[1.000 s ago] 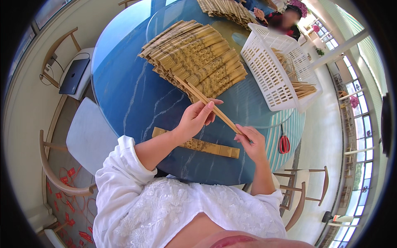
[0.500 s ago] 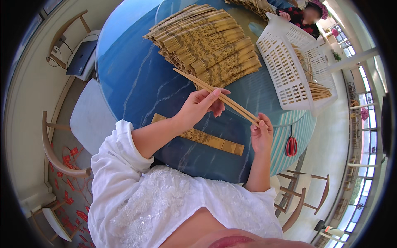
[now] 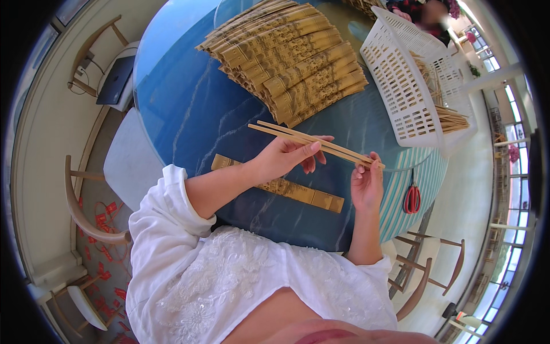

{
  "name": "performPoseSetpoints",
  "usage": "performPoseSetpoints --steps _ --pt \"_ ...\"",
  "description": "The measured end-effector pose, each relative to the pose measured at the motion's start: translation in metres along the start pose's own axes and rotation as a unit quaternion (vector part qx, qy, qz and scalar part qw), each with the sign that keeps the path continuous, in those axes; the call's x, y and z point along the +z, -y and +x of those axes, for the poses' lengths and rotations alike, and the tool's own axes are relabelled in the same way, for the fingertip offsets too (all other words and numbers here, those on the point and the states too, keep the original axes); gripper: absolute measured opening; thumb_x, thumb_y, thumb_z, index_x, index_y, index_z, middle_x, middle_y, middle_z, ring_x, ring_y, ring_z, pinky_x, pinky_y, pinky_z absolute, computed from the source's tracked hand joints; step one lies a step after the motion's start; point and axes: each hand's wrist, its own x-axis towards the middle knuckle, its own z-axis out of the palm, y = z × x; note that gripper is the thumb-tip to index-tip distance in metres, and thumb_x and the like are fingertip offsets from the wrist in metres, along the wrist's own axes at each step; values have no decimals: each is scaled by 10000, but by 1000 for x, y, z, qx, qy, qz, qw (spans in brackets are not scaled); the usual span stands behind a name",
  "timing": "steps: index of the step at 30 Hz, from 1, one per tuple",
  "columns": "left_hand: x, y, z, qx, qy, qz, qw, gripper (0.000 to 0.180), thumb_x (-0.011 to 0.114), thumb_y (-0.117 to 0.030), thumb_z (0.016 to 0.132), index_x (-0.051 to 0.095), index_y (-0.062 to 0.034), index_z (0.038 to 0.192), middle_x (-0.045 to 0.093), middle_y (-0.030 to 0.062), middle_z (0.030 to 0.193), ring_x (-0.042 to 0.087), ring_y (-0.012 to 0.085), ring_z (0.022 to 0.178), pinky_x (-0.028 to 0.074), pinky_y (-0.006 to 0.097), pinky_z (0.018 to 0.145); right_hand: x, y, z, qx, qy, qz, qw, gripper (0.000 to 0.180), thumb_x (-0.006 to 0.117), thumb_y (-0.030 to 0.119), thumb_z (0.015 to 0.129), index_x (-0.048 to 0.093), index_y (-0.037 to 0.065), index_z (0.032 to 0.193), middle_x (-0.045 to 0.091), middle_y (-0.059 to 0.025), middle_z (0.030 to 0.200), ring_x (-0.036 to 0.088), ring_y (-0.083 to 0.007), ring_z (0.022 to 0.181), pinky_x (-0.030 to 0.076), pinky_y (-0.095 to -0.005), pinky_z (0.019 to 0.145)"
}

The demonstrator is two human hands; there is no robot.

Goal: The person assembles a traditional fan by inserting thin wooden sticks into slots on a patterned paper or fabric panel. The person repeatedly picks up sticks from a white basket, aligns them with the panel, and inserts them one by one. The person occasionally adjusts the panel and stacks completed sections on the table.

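A pair of pale wooden chopsticks [image 3: 344, 153] slants across in front of me, above the blue marbled table [image 3: 229, 126]. My left hand [image 3: 286, 156] grips them near the middle between thumb and fingers. At their right-hand ends, my right hand [image 3: 366, 186] pinches them with its fingertips. The far-left tips are slightly apart. Beneath my left forearm lies a flat gold-brown printed paper sleeve [image 3: 303, 192], partly covered by the arm. A large fanned pile of similar gold sleeves [image 3: 292, 63] rests beyond my hands.
A white slatted plastic basket [image 3: 401, 86] with many loose chopsticks [image 3: 451, 119] stands at the far right. Red-handled scissors [image 3: 412, 199] lie on a striped cloth [image 3: 401, 183]. A person [image 3: 421, 20] sits beyond the basket. Wooden chairs [image 3: 94, 229] and a laptop [image 3: 116, 79] are off the left side.
The chopsticks have tilted flatter, and their far-left tips have come nearer and separated. Both hands shifted slightly right. The whole view has also shifted a little.
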Motion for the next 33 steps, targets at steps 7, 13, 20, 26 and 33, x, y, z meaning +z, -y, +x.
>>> performPoseSetpoints --steps 7,13,20,26,33 --pt "2 -1 -2 -11 8 9 1000 427 477 -317 971 519 -34 1288 623 38 890 577 89 745 480 234 667 -9 -2 1 3 41 32 999 210 539 160 940 583 23 1092 594 -74 954 527 -101 730 463 -206 594" --pt "5 3 1 -38 10 -23 999 408 448 -302 986 521 -29 1279 623 56 882 565 101 728 474 237 663 -7 -3 1 -12 71 41 997 233 548 157 934 583 12 1114 577 -59 967 539 -105 753 466 -222 638" --pt "7 1 0 -61 -49 -57 995 381 455 -282 987 536 -30 1260 616 70 878 543 95 714 470 229 660 -4 -4 8 -22 51 33 998 252 528 169 949 582 -2 1125 597 -49 921 557 -113 767 471 -239 669" --pt "10 4 4 -64 -62 -48 995 386 421 -252 998 518 32 1242 607 99 863 533 105 706 452 243 623 -13 -2 6 -39 42 24 998 241 509 171 959 580 1 1113 605 -55 881 564 -120 727 484 -247 661" --pt "7 6 4 -53 -59 -39 996 351 447 -254 990 548 -10 1222 615 91 871 547 106 703 464 248 633 -4 0 4 -36 21 14 999 238 508 195 960 581 9 1090 605 -67 843 577 -133 724 499 -258 660"
